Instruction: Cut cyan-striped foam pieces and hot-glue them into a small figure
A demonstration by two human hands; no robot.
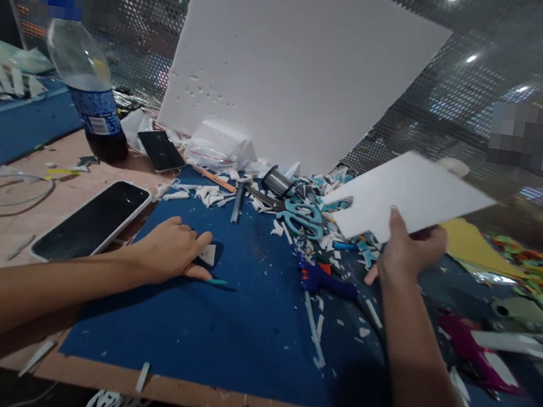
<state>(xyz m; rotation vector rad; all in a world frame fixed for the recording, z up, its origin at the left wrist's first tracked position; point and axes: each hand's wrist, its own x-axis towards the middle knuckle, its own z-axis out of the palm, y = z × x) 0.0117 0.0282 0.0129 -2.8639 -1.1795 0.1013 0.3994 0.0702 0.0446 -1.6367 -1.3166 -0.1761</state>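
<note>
My left hand (171, 249) rests low over the blue mat (212, 337), its fingers curled and closed. A small white piece (208, 254) shows between the index fingertip and thumb. From the thumb tip a thin teal sliver (216, 282) points right; whether it is held or lies on the mat I cannot tell. Raised on the right, my right hand (409, 246) grips a flat white sheet (405, 188) by its lower edge, thumb on the near face. Below and left of that sheet lie light-blue scissors (302, 218) and a dark blue glue gun (326, 282).
White and blue scraps (212, 192) are heaped along the mat's far edge, with a wire spool (277, 181). A large white board (292, 58) stands behind. Left are a phone (94, 222), a second phone (160, 149) and a soda bottle (95, 108). A magenta glue gun (480, 354) lies right.
</note>
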